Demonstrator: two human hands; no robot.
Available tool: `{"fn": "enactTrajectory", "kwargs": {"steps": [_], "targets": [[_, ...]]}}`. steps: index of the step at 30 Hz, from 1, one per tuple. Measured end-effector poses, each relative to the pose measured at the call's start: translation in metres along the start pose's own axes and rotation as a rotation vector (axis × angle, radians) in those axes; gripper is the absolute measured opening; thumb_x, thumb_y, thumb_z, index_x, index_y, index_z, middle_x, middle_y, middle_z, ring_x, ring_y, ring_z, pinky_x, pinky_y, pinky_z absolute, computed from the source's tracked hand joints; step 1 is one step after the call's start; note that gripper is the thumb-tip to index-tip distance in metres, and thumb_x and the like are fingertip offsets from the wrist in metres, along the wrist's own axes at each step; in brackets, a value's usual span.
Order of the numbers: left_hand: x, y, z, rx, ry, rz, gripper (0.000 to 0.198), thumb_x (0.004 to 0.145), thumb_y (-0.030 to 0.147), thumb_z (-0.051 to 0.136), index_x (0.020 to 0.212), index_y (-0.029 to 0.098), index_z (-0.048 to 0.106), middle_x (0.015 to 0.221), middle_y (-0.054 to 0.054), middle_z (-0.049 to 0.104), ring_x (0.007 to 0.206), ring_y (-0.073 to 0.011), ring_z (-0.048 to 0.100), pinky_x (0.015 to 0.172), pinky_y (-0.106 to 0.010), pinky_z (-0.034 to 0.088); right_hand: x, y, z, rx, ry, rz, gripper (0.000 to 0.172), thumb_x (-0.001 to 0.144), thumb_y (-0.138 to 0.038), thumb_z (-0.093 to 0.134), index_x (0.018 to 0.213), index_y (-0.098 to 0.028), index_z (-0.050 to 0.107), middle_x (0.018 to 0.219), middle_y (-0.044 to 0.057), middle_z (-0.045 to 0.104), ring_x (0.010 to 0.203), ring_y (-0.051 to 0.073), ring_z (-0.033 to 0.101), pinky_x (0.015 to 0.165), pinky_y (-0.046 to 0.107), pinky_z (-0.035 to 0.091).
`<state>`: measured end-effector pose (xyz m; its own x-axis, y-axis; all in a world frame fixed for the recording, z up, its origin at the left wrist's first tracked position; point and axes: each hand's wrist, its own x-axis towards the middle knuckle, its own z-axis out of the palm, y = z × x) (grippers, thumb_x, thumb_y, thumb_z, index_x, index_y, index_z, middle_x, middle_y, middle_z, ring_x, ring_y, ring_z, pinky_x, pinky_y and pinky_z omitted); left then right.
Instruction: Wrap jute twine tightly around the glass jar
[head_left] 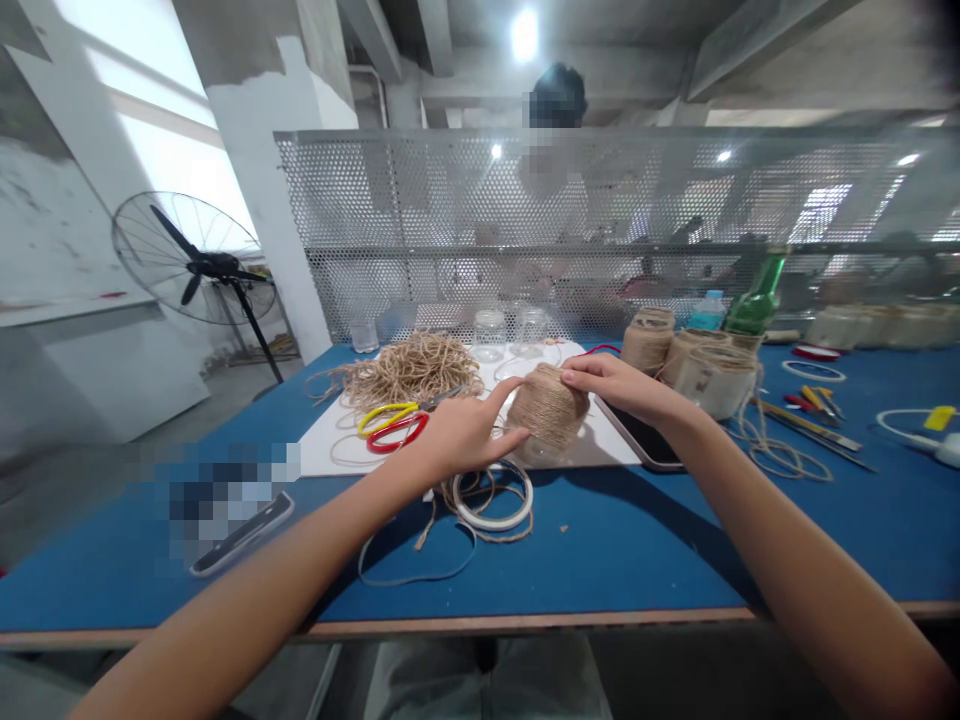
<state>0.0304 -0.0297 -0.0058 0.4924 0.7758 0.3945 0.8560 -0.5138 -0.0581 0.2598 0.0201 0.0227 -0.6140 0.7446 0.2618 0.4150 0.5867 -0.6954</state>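
A glass jar wound with jute twine (550, 408) is tilted over the white board (622, 455) in front of me, with bare glass showing at its lower end. My left hand (463, 432) is at the jar's left side, thumb and a finger spread against it. Fingers of my right hand (616, 385) press on the jar's upper right. Beside my left hand lie scissors (394, 427) with yellow and red handles. A tangled heap of twine (416, 368) sits behind them. Below the jar are a white ring (495, 522) and loose twine.
Twine-wrapped jars (649, 340), a green bottle (757, 295) and tools (817, 402) stand or lie to the right. A dark tablet-like device (649, 440) is beside the board. Clear jars (490, 335) stand before the perforated metal screen (435, 200). A person is behind it.
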Motion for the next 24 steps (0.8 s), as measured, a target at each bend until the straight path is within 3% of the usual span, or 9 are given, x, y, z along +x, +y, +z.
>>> {"fn": "enactTrajectory", "kwargs": {"steps": [6, 10, 12, 14, 17, 19, 21, 24], "targets": [[0.003, -0.004, 0.003, -0.219, -0.100, -0.026, 0.070, 0.080, 0.058, 0.040, 0.135, 0.019, 0.022, 0.072, -0.004, 0.062, 0.064, -0.0192, 0.058, 0.057, -0.026, 0.039, 0.000, -0.002, 0.000, -0.019, -0.018, -0.003, 0.037, 0.082, -0.049, 0.040, 0.068, -0.016, 0.049, 0.061, -0.002, 0.044, 0.058, 0.011, 0.042, 0.058, 0.026, 0.034], [0.004, -0.004, 0.005, -0.359, -0.137, -0.018, 0.065, 0.080, 0.052, 0.044, 0.134, 0.022, 0.027, 0.072, -0.001, 0.062, 0.063, -0.0172, 0.056, 0.055, -0.024, 0.037, -0.002, -0.013, 0.004, -0.329, 0.065, 0.019, 0.039, 0.083, -0.047, 0.036, 0.064, -0.017, 0.051, 0.066, 0.002, 0.054, 0.071, 0.017, 0.049, 0.076, 0.036, 0.034], [0.004, -0.005, 0.006, -0.395, -0.133, -0.025, 0.063, 0.079, 0.049, 0.045, 0.134, 0.021, 0.029, 0.069, 0.000, 0.059, 0.061, -0.0160, 0.055, 0.053, -0.023, 0.035, -0.005, -0.021, 0.007, -0.513, 0.193, 0.027, 0.040, 0.085, -0.045, 0.032, 0.066, -0.018, 0.054, 0.074, 0.003, 0.059, 0.086, 0.021, 0.050, 0.091, 0.048, 0.021], [0.005, -0.005, 0.008, -0.432, -0.135, -0.033, 0.063, 0.078, 0.047, 0.047, 0.133, 0.020, 0.030, 0.066, 0.001, 0.057, 0.059, -0.0151, 0.053, 0.051, -0.022, 0.034, -0.009, -0.028, 0.010, -0.614, 0.190, 0.016, 0.041, 0.085, -0.049, 0.032, 0.069, -0.020, 0.056, 0.077, 0.003, 0.061, 0.092, 0.024, 0.049, 0.094, 0.055, 0.008], [0.007, -0.008, 0.009, -0.488, -0.142, -0.055, 0.062, 0.078, 0.046, 0.047, 0.132, 0.020, 0.032, 0.063, 0.001, 0.055, 0.056, -0.0142, 0.052, 0.051, -0.022, 0.034, -0.015, -0.033, 0.012, -0.741, 0.137, -0.023, 0.043, 0.076, -0.060, 0.041, 0.081, -0.021, 0.058, 0.079, 0.006, 0.062, 0.094, 0.028, 0.049, 0.094, 0.058, 0.002], [0.008, -0.010, 0.010, -0.522, -0.145, -0.062, 0.062, 0.078, 0.046, 0.047, 0.132, 0.020, 0.033, 0.066, 0.001, 0.056, 0.058, -0.0140, 0.052, 0.053, -0.023, 0.035, -0.019, -0.033, 0.015, -0.824, 0.135, -0.054, 0.059, 0.067, -0.067, 0.046, 0.102, -0.020, 0.055, 0.093, 0.011, 0.061, 0.102, 0.033, 0.045, 0.095, 0.060, 0.001], [0.008, -0.012, 0.011, -0.544, -0.150, -0.059, 0.064, 0.077, 0.047, 0.049, 0.132, 0.020, 0.032, 0.070, -0.001, 0.059, 0.060, -0.0144, 0.052, 0.055, -0.023, 0.037, -0.022, -0.030, 0.019, -0.902, 0.145, -0.065, 0.085, 0.060, -0.072, 0.048, 0.124, -0.016, 0.041, 0.111, 0.017, 0.055, 0.110, 0.038, 0.039, 0.095, 0.061, 0.001], [0.009, -0.014, 0.013, -0.555, -0.141, -0.055, 0.064, 0.076, 0.047, 0.050, 0.132, 0.020, 0.033, 0.080, -0.003, 0.061, 0.065, -0.0151, 0.054, 0.058, -0.025, 0.039, -0.023, -0.024, 0.027, -0.975, 0.144, -0.061, 0.104, 0.055, -0.073, 0.048, 0.136, -0.012, 0.021, 0.125, 0.021, 0.044, 0.116, 0.040, 0.034, 0.096, 0.061, 0.000]]}}
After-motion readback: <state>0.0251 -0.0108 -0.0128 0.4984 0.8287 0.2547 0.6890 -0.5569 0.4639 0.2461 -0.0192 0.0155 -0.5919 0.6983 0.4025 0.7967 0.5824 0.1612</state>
